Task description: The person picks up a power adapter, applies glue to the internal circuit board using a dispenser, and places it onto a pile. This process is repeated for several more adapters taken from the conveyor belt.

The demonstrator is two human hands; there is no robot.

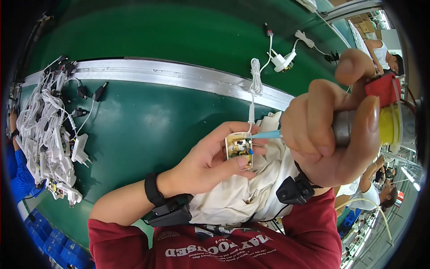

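My left hand (pixel 201 157) is closed round a white power adapter (pixel 239 152) with its casing off one face, so the circuit board and small parts show. A white cord rises from its far end. In my right hand (pixel 327 116), fingers wrapped round it, is a grey cylindrical glue dispenser (pixel 342 127) with a red block and a yellow band. Its pale blue tapered nozzle (pixel 268 134) points left, the tip at the adapter's far right corner. Whether the tip touches the board I cannot tell.
A heap of white adapters with cords (pixel 45 121) lies on the green table at left. Beyond the metal rail (pixel 170 71), another open adapter (pixel 281 62) rests on the green belt. White cloth (pixel 242 197) lies under my hands. Blue bins (pixel 49 237) stand lower left; other people are at right.
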